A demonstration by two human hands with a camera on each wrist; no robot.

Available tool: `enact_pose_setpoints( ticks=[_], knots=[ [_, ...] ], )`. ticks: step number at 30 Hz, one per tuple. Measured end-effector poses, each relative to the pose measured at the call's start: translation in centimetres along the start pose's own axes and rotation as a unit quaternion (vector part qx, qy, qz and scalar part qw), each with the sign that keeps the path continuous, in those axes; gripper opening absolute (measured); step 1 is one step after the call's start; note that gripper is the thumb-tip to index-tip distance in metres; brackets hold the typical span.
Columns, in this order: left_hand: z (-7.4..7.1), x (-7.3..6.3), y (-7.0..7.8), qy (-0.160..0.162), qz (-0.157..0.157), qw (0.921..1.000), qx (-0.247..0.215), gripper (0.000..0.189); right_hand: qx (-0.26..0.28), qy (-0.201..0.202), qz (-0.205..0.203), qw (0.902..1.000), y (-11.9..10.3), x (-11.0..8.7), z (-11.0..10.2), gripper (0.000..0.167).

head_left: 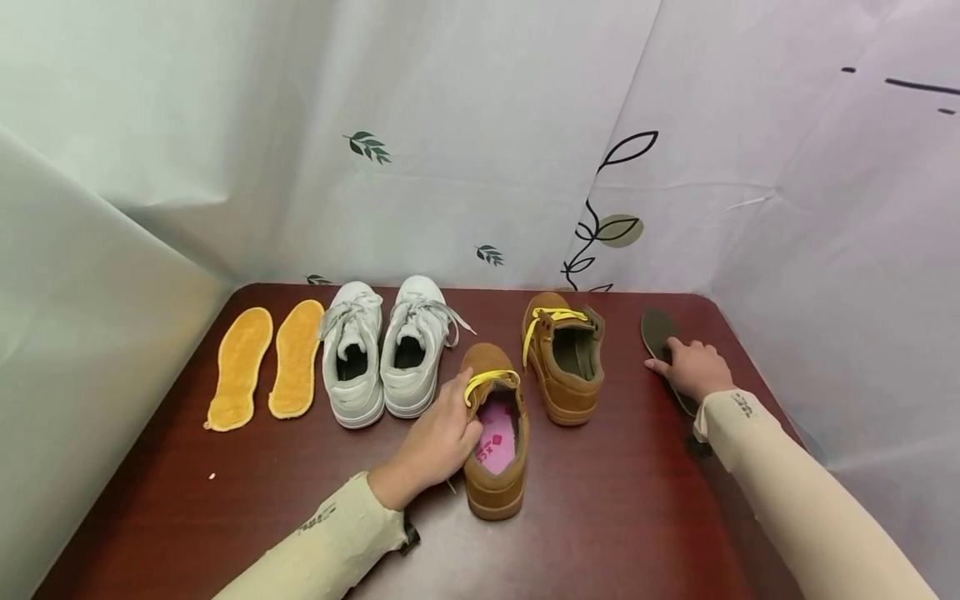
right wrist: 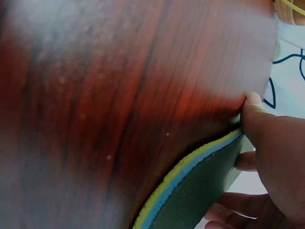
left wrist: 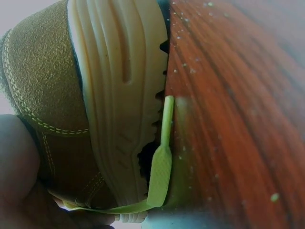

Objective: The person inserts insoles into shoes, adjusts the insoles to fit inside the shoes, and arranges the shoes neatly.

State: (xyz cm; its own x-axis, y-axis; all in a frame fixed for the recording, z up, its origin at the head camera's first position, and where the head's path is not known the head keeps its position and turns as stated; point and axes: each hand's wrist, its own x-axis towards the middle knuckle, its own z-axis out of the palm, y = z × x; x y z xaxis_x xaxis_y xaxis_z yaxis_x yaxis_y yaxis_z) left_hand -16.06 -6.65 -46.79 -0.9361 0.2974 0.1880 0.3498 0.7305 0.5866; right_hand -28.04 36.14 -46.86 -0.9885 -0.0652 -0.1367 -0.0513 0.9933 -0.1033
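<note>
A brown suede shoe (head_left: 495,446) with yellow laces and a pink insole (head_left: 497,435) inside stands near the middle of the dark red table (head_left: 600,508). My left hand (head_left: 467,417) grips its left side at the collar. In the left wrist view the shoe's ribbed pale sole (left wrist: 119,95) and a yellow lace end (left wrist: 161,167) lie against the wood. At the far right my right hand (head_left: 663,360) pinches a dark insole (head_left: 658,327). The right wrist view shows that insole's edge (right wrist: 200,191), layered yellow and blue, held between the thumb (right wrist: 267,129) and fingers.
A second brown shoe (head_left: 566,362) stands between my hands. A pair of white sneakers (head_left: 382,358) stands left of centre, with two yellow insoles (head_left: 266,362) lying beyond them. White curtains enclose the table on the left, back and right.
</note>
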Motion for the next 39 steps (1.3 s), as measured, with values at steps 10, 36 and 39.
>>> enact_pose_setpoints(
  ticks=[10,36,39],
  knots=[
    [0.0,-0.3,0.0,0.003,0.007,0.9999,0.013,0.075,0.016,0.026,-0.014,0.9994,-0.6,-0.3,0.0,0.062],
    [-0.3,-0.1,-0.3,0.005,0.011,0.9997,-0.022,0.066,0.072,0.069,-0.035,0.9944,0.0,-1.5,-2.7,0.027],
    [-0.3,0.0,-0.4,0.000,0.013,0.9996,-0.027,0.066,0.082,0.081,-0.043,0.9924,-0.6,-2.3,-3.9,0.029]
  ],
)
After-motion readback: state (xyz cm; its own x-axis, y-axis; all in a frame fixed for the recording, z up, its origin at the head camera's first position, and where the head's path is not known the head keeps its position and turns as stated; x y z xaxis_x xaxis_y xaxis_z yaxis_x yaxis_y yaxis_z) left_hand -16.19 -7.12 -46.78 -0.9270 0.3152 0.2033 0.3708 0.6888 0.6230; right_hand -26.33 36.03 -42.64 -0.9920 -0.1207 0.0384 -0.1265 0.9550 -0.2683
